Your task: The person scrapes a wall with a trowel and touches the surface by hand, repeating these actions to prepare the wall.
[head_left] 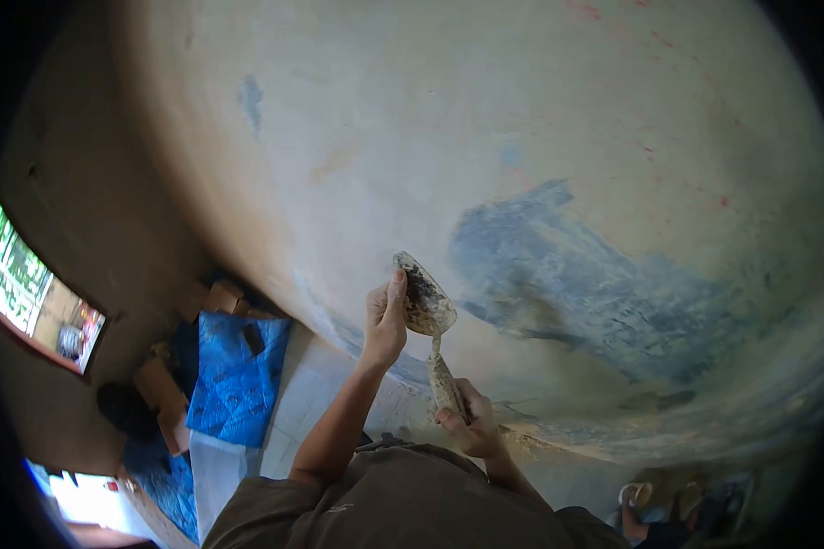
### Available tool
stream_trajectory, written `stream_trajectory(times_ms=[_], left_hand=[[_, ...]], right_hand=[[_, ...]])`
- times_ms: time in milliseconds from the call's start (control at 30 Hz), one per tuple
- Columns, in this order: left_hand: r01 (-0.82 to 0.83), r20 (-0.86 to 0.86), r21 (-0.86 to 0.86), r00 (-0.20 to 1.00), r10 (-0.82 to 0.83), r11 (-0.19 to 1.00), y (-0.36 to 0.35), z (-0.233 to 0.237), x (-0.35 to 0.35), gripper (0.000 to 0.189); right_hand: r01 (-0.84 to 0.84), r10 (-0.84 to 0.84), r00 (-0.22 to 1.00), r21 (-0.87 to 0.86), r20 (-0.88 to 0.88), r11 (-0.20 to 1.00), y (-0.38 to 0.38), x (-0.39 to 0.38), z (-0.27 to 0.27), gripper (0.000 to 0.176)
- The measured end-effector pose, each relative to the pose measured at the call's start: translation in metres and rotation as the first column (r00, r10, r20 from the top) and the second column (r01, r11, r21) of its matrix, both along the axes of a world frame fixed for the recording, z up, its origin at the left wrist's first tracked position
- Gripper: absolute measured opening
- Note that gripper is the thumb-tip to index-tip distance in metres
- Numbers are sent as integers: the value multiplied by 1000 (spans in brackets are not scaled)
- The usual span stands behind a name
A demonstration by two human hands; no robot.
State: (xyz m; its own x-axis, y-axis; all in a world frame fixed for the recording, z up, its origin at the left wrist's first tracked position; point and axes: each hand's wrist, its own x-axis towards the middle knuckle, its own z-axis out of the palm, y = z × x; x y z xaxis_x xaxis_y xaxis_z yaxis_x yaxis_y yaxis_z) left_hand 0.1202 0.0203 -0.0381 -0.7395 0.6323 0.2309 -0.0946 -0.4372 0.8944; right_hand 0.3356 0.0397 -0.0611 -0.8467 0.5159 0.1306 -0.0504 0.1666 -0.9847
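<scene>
A trowel with a stained, plaster-crusted blade (423,297) is held up in front of the wall. My left hand (388,316) pinches the blade's left edge near its tip, thumb on the face. Below the blade, my right hand (470,419) is wrapped round the trowel's pale, crusted handle (444,382). Pale residue marks the fingers of both hands. Behind them, the wall (366,137) is whitish, with a large blue-grey patch (540,261) to the right of the trowel.
A blue quilted mat (238,375) lies at the lower left beside cardboard boxes (160,389). A window (37,284) is at the far left. At the lower right another person's hand (628,495) is near a round pale object (642,495).
</scene>
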Motion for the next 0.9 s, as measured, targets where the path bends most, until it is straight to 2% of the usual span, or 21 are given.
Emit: stream_trajectory(times_ms=[33,133,167,267,367,467,567,667,700,833,900], left_hand=[[-38,57,20,998,37,999,7,17,11,48],[-3,-52,40,999,5,999,18,23,13,50],[15,-83,43,996,-12,999,23,23,14,52],[78,-17,23,997,-78,997,38,16,21,53],[202,60,7,978,-202,979,40,18,31,43],[213,-76,-28,974,-215,977,45,16,36,48],[243,-310,-21,921,-238,970,36,46,50,29],[76,-609,-6,791,-64,997,32,47,63,29],[114,-664,-47,739,-116,992,28,49,66,37],[66,-641,-51,763,-83,997,28,43,87,34],[109,-550,-110,822,-152,988,38,33,85,32]], right_hand=[[6,-5,999,-22,54,1000,-1,4,1,36],[110,-109,990,-4,85,994,-5,13,-2,36],[137,-137,988,-4,71,991,-5,16,-1,35],[234,-234,972,11,1,972,-7,24,-1,34],[356,-351,932,53,-94,933,-12,32,-9,35],[437,-428,896,59,-121,898,-15,41,-10,35],[491,-490,863,-26,-118,871,-16,49,-5,32],[504,-521,840,-134,-151,853,-10,56,1,30],[501,-521,833,-146,-189,853,-5,56,0,29],[486,-513,829,-167,-222,858,-2,61,1,29],[436,-490,834,-241,-254,867,-3,62,-2,30]])
